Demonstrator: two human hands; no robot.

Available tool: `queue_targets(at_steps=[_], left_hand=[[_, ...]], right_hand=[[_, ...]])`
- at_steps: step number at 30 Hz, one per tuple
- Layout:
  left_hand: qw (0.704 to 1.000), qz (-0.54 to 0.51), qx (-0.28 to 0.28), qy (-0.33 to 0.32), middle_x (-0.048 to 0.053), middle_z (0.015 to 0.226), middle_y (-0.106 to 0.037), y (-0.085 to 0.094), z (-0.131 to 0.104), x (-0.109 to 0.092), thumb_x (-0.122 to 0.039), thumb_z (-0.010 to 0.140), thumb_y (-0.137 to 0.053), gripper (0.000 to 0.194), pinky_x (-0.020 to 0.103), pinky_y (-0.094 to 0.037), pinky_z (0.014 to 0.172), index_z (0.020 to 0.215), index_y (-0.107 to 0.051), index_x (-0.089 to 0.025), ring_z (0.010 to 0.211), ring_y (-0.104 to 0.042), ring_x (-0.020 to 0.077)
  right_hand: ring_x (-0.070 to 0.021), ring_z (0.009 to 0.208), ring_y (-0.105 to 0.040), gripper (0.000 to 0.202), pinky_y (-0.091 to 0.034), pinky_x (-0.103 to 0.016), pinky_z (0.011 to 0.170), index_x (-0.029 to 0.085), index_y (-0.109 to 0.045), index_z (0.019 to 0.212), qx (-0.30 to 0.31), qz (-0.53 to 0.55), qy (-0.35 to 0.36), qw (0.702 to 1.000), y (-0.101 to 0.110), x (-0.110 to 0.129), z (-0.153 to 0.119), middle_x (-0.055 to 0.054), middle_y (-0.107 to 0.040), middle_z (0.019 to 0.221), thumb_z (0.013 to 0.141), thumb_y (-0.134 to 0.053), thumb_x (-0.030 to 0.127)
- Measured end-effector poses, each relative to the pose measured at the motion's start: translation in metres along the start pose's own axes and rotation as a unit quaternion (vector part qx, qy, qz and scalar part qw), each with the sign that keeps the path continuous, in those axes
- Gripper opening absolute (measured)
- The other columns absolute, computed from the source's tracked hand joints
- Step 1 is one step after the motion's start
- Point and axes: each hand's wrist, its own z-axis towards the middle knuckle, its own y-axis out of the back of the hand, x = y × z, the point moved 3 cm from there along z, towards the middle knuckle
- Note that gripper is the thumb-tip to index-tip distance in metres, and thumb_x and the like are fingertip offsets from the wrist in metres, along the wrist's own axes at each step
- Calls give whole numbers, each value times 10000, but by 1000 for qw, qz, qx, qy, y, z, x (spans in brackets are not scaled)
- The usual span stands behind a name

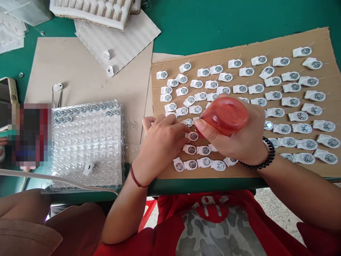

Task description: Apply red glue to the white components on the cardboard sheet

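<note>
My right hand [246,137] is wrapped round a translucent red squeeze bottle [227,115], its base toward me and its nozzle end hidden by my fingers. Palm down, my left hand [162,144] has thumb and forefinger closed at a small white part with a round metal disc [193,136]. Rows of similar parts [302,144] lie on the cardboard sheet [234,51] around and beneath both hands, many with a thin wire sticking out. Some of those parts are covered by my right hand and the bottle.
Left of the cardboard stands a clear plastic tray [87,138] with metal discs in its upper pockets and one white part [88,168] on top. Tweezers [60,97], a foam tray [93,10] and a phone [7,89] lie farther off. A white cable [61,179] crosses the tray's near edge.
</note>
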Motion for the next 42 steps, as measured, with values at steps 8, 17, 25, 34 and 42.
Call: queue_targets(at_steps=[8,17,25,34,42], left_hand=[[1000,-2,3,0,-3,741,-542,0,0,0,-174,747,-594,107,368,-232,674,759,-637,-272,731,-485,176],[1000,1,-2,0,3,750,-551,0,1,-1,-177,754,-582,103,377,-234,678,752,-635,-265,732,-487,178],[1000,0,2,-3,-1,744,-541,0,0,0,-168,744,-592,115,369,-233,672,763,-639,-271,726,-484,176],[1000,-5,19,3,-3,777,-546,1,0,-1,-201,757,-598,105,369,-238,705,799,-647,-285,788,-493,182],[998,-28,-7,53,-11,830,-571,12,1,8,-340,785,-608,105,364,-221,743,872,-636,-290,847,-516,183]], right_hand=[[-114,646,-617,156,-502,-227,570,250,-574,840,-14,15,1,1000,-1,-1,0,41,-658,784,755,-651,356],[-123,655,-613,143,-510,-251,593,268,-579,820,-1,6,-17,1000,-1,-1,0,39,-656,785,770,-625,394],[-131,644,-607,136,-515,-263,583,268,-586,826,4,0,-24,1000,-1,-1,-1,37,-652,770,767,-620,387],[-117,518,-554,190,-466,-249,480,225,-519,670,-15,182,-124,975,5,-15,8,43,-544,562,779,-595,361],[-119,549,-593,219,-523,-212,481,212,-504,711,-55,351,-190,915,0,-36,15,28,-526,614,822,-538,397]])
